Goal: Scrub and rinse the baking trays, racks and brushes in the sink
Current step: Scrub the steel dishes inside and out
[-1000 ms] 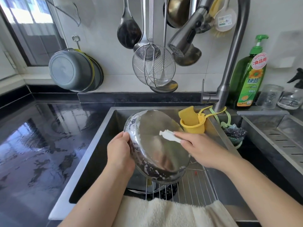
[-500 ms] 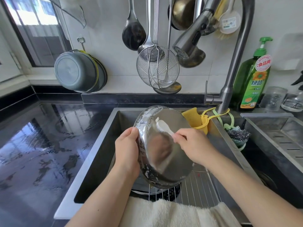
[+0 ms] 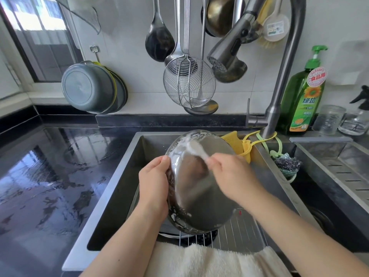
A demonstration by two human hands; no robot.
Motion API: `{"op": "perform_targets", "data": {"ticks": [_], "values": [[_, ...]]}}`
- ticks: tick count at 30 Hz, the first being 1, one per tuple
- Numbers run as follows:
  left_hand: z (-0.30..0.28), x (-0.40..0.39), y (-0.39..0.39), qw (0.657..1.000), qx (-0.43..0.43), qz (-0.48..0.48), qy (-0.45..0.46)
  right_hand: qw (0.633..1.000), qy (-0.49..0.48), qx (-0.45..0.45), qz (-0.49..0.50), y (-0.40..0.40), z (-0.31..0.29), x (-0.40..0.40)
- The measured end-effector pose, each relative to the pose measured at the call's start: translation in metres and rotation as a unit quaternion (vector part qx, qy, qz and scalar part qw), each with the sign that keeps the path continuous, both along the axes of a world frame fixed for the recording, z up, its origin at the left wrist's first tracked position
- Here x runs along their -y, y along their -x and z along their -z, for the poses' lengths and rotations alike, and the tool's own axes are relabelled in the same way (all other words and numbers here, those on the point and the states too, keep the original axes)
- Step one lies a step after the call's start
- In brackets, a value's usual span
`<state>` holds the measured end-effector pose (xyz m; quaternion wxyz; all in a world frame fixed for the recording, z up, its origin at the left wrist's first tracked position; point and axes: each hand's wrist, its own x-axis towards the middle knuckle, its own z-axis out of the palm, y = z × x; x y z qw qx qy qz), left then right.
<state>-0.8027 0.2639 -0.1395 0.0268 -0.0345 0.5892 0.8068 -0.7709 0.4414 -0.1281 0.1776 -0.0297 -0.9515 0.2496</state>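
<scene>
Left hand [image 3: 153, 186] is clamped on the left rim of the round metal tray [image 3: 201, 182], which is held tilted above the sink [image 3: 127, 176]; right hand [image 3: 231, 174] is closed on a white brush [image 3: 196, 149] (blurred, so its bristles are probably on the upper rim); since a second ago the brush has been swept from mid-tray up to the sudsy edge; scrubbing is judged ongoing, with rinsing not yet begun; a wire rack [image 3: 235, 234] lies below the tray.

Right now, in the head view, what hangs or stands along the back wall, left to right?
Grey round basin → black ladle → wire mesh skimmer → steel pull-out faucet head → green dish soap bottle → clear glass jar.
</scene>
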Motion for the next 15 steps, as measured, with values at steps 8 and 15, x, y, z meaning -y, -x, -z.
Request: {"op": "perform_targets", "data": {"ticks": [8, 15], "values": [[-0.002, -0.001, -0.002, 1.000, -0.007, 0.007, -0.008, 0.999, -0.011, -0.047, -0.008, -0.001, 0.007, -0.004], [0.001, 0.003, 0.002, 1.000, 0.004, 0.004, -0.014, 0.998, 0.006, -0.021, -0.065, -0.007, 0.011, 0.000]]}}
